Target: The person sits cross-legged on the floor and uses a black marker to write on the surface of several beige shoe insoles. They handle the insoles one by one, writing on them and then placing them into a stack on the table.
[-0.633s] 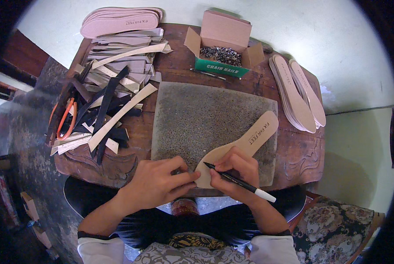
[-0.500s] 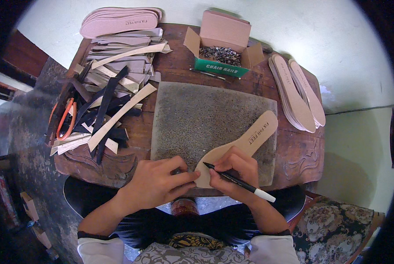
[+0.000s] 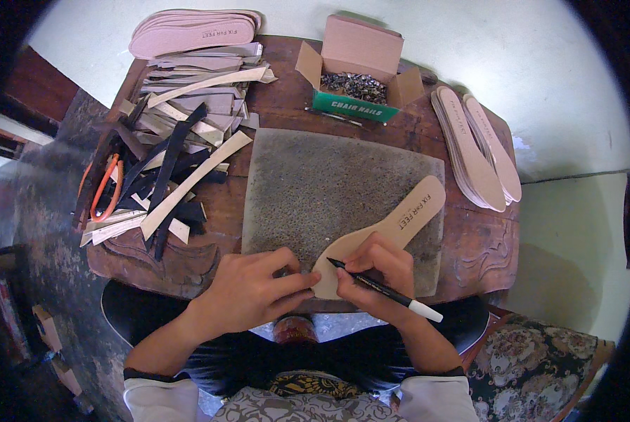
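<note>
A tan shoe insole (image 3: 392, 225) lies slanted on a grey square mat (image 3: 329, 190) on the wooden table (image 3: 491, 253). My left hand (image 3: 255, 288) presses its fingertips on the near end of the insole. A black pen with a white cap (image 3: 385, 290) is gripped in my right hand (image 3: 375, 271), its tip resting on the insole near that same end.
Strips of tan and black leather (image 3: 167, 169) pile at the left with orange-handled scissors (image 3: 104, 186). A stack of pink insoles (image 3: 192, 32) sits far left. An open cardboard box of small nails (image 3: 357, 81) stands at the back. More insoles (image 3: 473, 151) lie at the right.
</note>
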`<state>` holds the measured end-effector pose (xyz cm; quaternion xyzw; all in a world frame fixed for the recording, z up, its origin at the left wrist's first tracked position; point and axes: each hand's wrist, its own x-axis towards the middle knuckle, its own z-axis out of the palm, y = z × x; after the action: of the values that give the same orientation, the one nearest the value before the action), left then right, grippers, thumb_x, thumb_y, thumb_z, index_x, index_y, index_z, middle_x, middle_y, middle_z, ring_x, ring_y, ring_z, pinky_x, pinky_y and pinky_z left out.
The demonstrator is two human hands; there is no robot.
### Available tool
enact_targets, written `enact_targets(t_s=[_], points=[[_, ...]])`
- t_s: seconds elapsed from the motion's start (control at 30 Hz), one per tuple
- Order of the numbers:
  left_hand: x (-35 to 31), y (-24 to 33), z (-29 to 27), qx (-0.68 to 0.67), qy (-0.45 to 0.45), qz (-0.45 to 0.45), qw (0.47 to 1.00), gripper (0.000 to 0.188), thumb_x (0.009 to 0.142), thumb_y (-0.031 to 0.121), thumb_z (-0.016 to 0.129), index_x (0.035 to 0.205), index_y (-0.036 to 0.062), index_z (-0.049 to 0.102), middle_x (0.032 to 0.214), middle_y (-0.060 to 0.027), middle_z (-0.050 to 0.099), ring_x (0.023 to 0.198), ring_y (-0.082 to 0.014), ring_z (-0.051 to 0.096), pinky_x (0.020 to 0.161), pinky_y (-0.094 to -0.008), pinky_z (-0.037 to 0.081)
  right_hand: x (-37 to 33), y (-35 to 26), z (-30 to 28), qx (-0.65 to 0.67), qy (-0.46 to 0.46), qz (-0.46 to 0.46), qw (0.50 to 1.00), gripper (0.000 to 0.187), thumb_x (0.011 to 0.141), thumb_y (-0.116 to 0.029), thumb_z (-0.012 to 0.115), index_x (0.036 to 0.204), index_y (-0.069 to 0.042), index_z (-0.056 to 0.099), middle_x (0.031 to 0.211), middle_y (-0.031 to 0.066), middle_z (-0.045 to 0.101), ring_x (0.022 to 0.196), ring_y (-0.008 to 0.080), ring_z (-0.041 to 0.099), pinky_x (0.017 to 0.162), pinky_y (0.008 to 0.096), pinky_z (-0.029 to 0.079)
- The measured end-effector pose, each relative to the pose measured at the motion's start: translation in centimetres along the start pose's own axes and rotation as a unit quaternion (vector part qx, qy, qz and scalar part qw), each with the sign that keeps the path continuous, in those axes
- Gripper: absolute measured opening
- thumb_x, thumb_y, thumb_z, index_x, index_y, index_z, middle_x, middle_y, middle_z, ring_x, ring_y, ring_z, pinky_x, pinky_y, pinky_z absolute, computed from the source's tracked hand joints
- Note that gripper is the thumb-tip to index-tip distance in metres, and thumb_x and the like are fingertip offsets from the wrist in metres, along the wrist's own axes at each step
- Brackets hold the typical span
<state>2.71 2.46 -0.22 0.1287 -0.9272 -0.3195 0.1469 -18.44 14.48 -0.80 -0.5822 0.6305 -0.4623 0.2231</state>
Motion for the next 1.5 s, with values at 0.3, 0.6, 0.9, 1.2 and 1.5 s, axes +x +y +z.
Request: enact_targets(t_s=[0.3,0.6,0.9,1.2,1.5], points=[[-0.03,-0.11,0.1,-0.008,-0.001,0.001,1.0,0.028,0.084,0.028,0.078,0.111,0.0213,0.074,0.09,0.002,0.059,0.072,-0.0184,0.069,0.057,-0.0334,0.053,0.1,-0.03,-0.08,0.005,-0.009,0.001,1.0,0.023,0.067,0.001,0.081,0.073,-0.003,0.06,0.078,0.0108,0.066,0.07,0.0218,0.068,0.064,0.0314,0.054],[-0.05,-0.12,0.13,-0.009,0.001,0.0,1.0,0.028,0.084,0.028,0.078,0.111,0.0212,0.074,0.091,0.0022,0.059,0.072,-0.0181,0.069,0.056,-0.0332,0.052,0.18,-0.15,-0.09,0.004,-0.01,0.006,1.0,0.022,0.067,0.0,0.081,0.074,-0.003,0.061,0.078,0.0109,0.066,0.07,0.0227,0.068,0.064,0.0324,0.054],[0.0,-0.01,0.09,0.001,0.0,-0.003,1.0,0.031,0.082,0.029,0.08,0.111,0.0216,0.076,0.089,0.0024,0.06,0.069,-0.0171,0.066,0.056,-0.0335,0.052,0.13,-0.11,-0.14,0.0,-0.015,0.008,1.0,0.022,0.067,0.0,0.081,0.074,-0.003,0.061,0.078,0.0112,0.067,0.07,0.0228,0.069,0.064,0.0321,0.054],[0.11,0.05,0.15,0.003,0.009,0.0,1.0,0.031,0.08,0.028,0.082,0.11,0.022,0.077,0.087,0.0022,0.061,0.068,-0.0167,0.066,0.055,-0.0333,0.052,0.09,-0.15,-0.22,0.002,-0.018,0.009,1.0,0.02,0.068,0.001,0.08,0.075,-0.003,0.061,0.078,0.0109,0.066,0.07,0.0226,0.068,0.063,0.0322,0.054],[0.19,0.1,0.04,0.002,0.011,0.002,1.0,0.032,0.079,0.028,0.083,0.11,0.022,0.077,0.088,0.002,0.06,0.068,-0.0165,0.065,0.055,-0.0332,0.052,0.17,-0.34,-0.24,0.006,-0.02,0.019,1.0,0.02,0.068,0.001,0.08,0.075,-0.003,0.061,0.078,0.0103,0.066,0.07,0.0226,0.068,0.063,0.0316,0.053]])
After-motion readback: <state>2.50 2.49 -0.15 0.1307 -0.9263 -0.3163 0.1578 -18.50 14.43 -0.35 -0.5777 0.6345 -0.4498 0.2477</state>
